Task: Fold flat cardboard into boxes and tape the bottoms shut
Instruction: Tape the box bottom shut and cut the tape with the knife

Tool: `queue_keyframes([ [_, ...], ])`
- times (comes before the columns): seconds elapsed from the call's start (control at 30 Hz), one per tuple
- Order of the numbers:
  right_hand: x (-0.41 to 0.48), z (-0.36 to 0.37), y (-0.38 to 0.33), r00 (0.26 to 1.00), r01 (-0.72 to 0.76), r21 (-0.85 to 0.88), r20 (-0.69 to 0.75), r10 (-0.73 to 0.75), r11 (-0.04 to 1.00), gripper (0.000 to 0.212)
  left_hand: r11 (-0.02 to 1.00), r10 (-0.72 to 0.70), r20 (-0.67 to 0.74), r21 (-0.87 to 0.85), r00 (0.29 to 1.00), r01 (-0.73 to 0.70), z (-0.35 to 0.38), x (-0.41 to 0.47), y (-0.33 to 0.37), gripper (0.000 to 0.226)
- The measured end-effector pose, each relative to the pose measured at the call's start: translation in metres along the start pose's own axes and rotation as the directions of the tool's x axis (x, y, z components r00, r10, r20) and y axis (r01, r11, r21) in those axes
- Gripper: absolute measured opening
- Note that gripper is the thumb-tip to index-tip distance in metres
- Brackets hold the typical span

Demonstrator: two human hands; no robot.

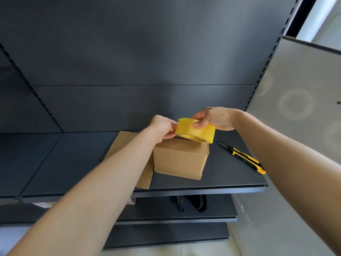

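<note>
A folded brown cardboard box [180, 159] stands on the dark shelf [230, 180]. Just above its top hangs a yellow roll of tape [198, 133]. My right hand [215, 118] grips the roll from above, thumb on its outer face. My left hand [163, 128] pinches the roll's left edge with curled fingers. Flat cardboard [127, 139] lies under and to the left of the box, partly hidden by my left forearm.
A yellow and black utility knife [243, 157] lies on the shelf right of the box, blade out. Dark back panels rise behind. A grey panel [299, 100] stands at the right. Lower shelves [166, 218] hold a black strap.
</note>
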State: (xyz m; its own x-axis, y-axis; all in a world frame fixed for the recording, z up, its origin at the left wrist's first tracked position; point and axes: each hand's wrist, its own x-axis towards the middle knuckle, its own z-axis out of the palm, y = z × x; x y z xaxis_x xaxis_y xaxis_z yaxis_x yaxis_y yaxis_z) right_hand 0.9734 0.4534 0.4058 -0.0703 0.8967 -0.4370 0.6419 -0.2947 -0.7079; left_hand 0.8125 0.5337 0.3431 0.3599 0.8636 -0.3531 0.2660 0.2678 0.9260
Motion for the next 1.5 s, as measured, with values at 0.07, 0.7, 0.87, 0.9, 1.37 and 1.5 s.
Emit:
queue_keyframes([
  [0.07,0.000,0.000,-0.002,1.000,-0.013,-0.024,-0.024,0.012,1.000,0.023,1.000,0.004,-0.035,-0.007,0.999,-0.004,0.001,0.002,-0.002,0.021],
  [0.7,0.009,-0.001,-0.015,0.990,-0.071,-0.195,-0.136,0.045,0.978,0.044,0.980,-0.120,0.203,-0.134,0.972,0.149,-0.017,0.012,-0.012,0.014],
  [0.87,0.010,-0.002,-0.014,0.989,-0.088,-0.183,-0.130,0.065,0.979,0.048,0.990,-0.112,0.172,-0.060,0.979,0.124,-0.017,0.013,-0.014,0.001],
  [0.9,0.011,-0.002,-0.015,0.989,-0.090,-0.182,-0.134,0.066,0.979,0.047,0.993,-0.101,0.157,-0.047,0.982,0.109,-0.016,0.013,-0.013,0.003],
  [1.37,0.023,-0.004,-0.021,0.907,-0.365,-0.506,-0.383,0.176,0.782,0.040,0.927,-0.158,0.005,-0.344,0.987,0.150,-0.017,0.018,-0.018,0.016],
  [1.5,0.031,0.004,-0.031,0.911,-0.377,-0.558,-0.368,0.186,0.739,0.037,0.853,-0.177,0.082,-0.484,0.981,0.195,-0.030,0.014,-0.017,0.014],
])
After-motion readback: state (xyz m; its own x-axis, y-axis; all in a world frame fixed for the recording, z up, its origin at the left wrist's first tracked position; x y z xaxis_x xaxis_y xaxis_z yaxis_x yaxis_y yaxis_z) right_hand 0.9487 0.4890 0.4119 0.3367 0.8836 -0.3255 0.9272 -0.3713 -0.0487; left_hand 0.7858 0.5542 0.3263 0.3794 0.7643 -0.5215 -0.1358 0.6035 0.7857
